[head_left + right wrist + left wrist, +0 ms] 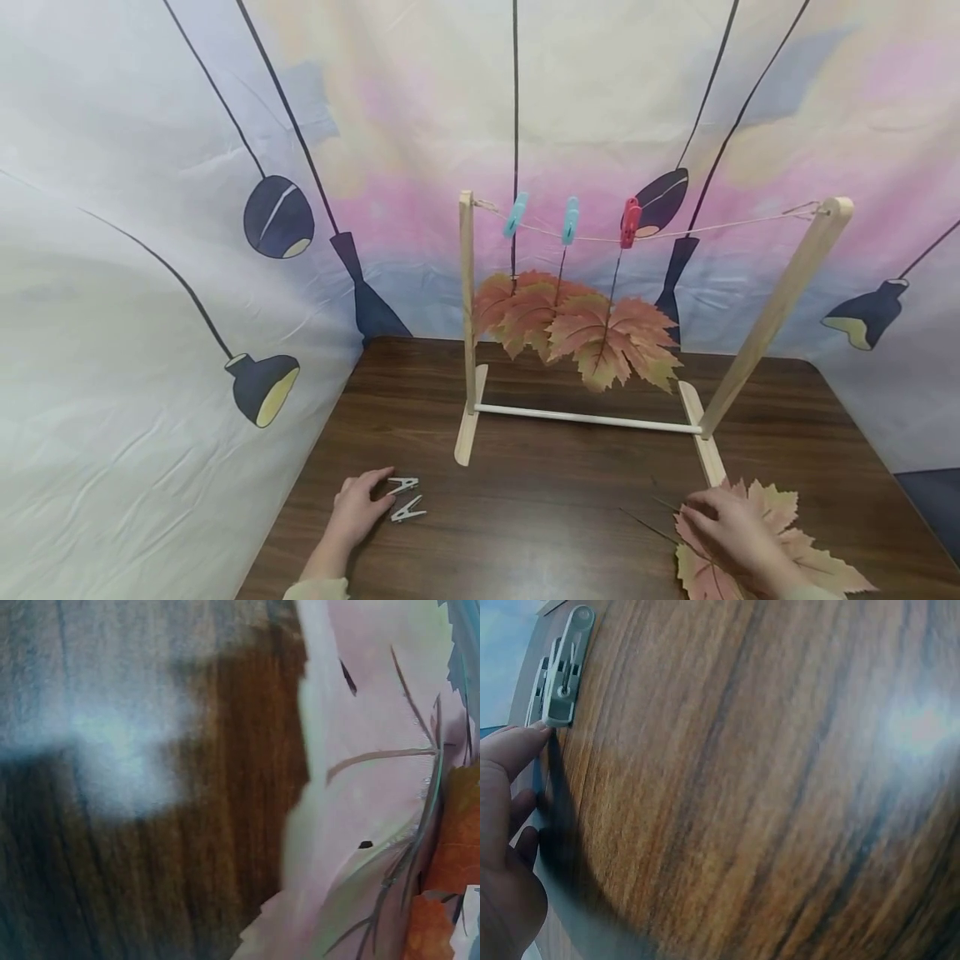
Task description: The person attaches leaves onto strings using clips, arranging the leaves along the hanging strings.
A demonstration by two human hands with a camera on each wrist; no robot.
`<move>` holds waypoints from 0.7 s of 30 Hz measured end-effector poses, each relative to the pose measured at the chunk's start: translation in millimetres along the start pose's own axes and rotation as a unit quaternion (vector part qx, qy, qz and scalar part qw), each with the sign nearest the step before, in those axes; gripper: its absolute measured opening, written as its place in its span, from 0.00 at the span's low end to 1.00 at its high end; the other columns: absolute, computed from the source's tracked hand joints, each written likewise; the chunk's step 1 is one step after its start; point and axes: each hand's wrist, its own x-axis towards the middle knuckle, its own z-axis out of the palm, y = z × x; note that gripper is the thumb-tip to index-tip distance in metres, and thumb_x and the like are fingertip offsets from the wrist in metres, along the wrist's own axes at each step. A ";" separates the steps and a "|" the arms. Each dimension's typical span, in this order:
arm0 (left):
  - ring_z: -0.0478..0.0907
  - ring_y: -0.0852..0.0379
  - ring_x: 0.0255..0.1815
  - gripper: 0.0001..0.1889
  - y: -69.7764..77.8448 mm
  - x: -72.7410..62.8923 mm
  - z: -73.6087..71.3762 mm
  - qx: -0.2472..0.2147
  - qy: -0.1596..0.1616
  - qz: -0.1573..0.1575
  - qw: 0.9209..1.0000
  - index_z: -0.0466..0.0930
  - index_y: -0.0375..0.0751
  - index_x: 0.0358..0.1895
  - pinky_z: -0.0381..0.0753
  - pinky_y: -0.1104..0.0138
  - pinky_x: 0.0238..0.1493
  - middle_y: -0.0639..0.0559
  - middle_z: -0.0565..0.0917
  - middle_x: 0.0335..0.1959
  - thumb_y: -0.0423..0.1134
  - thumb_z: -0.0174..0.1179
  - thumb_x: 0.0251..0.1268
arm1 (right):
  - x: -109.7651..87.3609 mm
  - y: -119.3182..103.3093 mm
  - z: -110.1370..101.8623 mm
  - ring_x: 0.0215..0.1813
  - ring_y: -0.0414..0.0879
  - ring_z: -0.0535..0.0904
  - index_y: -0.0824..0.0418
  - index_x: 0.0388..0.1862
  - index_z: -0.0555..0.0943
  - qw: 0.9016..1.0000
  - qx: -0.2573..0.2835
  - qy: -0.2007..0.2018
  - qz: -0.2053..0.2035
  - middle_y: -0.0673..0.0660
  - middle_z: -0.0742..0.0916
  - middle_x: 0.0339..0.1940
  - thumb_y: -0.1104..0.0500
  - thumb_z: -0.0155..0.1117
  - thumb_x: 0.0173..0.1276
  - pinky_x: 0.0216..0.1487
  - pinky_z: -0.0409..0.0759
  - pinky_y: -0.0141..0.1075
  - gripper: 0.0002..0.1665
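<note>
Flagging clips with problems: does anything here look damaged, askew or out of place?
Nothing looks spilled or toppled; the rack stands upright. One oddity: in the right wrist view, a leaf by the right hand shows two small dark marks against pale pink. They might be holes, but I can't tell.

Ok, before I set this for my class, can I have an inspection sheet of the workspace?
Surface: glossy wood-grain table.
Job's things: wooden rack with string; hanging leaves below two turquoise pegs and one red peg; two pale pegs; loose leaves.
Clutter: nothing seen.
Hands: left hand at the pale pegs; right hand on the loose leaves, grip unclear.
Cables: nothing seen, only printed cords.
Surroundings: pastel backdrop with printed lamps.
</note>
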 end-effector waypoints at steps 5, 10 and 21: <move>0.67 0.42 0.56 0.23 2.3 2.8 -1.1 -0.044 -0.006 -0.032 0.998 0.75 0.40 0.58 0.66 0.44 0.54 0.40 0.76 0.58 0.38 0.64 0.57 | -4.6 3.4 3.3 0.35 0.38 0.79 0.53 0.32 0.83 0.999 0.008 -0.028 0.015 0.43 0.82 0.31 0.58 0.70 0.57 0.35 0.78 0.35 0.04; 0.67 0.40 0.58 0.24 9.0 5.5 -5.9 -0.078 -0.003 -0.038 0.996 0.74 0.39 0.59 0.66 0.44 0.56 0.39 0.75 0.58 0.39 0.63 0.58 | -5.0 5.1 4.1 0.36 0.39 0.78 0.53 0.32 0.83 0.998 0.009 -0.045 0.037 0.44 0.81 0.32 0.58 0.69 0.57 0.37 0.77 0.36 0.04; 0.75 0.52 0.43 0.24 28.5 12.0 -6.9 -0.107 0.010 -0.001 0.994 0.73 0.33 0.58 0.76 0.59 0.44 0.44 0.76 0.44 0.32 0.65 0.56 | -6.2 6.8 4.5 0.33 0.36 0.78 0.52 0.29 0.83 1.000 -0.007 0.005 -0.011 0.44 0.81 0.30 0.61 0.73 0.51 0.33 0.78 0.35 0.08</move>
